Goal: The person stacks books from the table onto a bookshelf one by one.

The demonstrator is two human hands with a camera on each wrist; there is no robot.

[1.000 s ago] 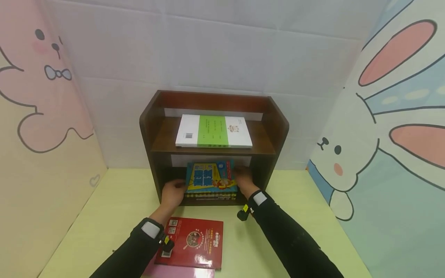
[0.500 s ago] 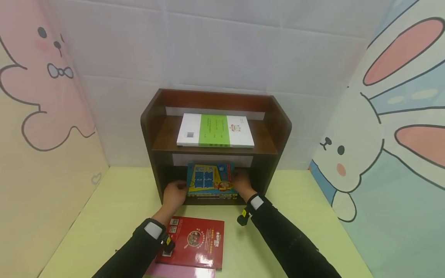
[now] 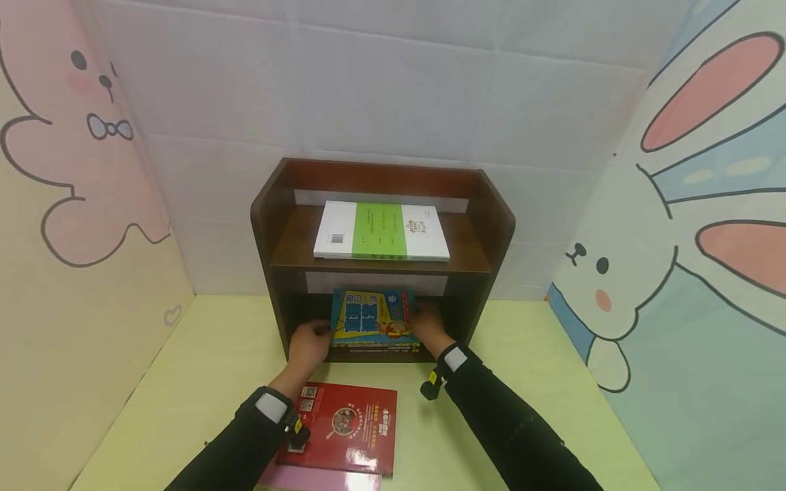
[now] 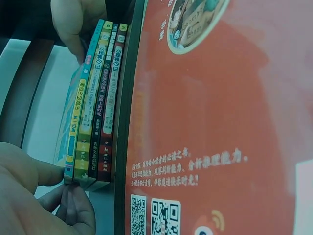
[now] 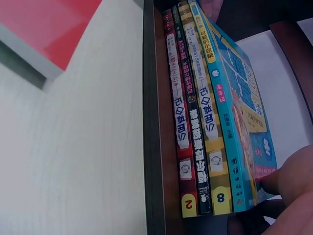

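A pale yellow table (image 3: 546, 372) meets cartoon-painted walls (image 3: 706, 395). Left hand (image 3: 308, 348) and right hand (image 3: 430, 329) pinch a blue book (image 3: 362, 317) at opposite ends.

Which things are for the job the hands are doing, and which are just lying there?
Seem part of the job:
Left hand and right hand, both at the blue book
Blue book, on top
Three books under it
Brown bookshelf holding them

Seem just lying there for now:
White-and-green book, higher up
Red book
Pink item, partly covered by the red book
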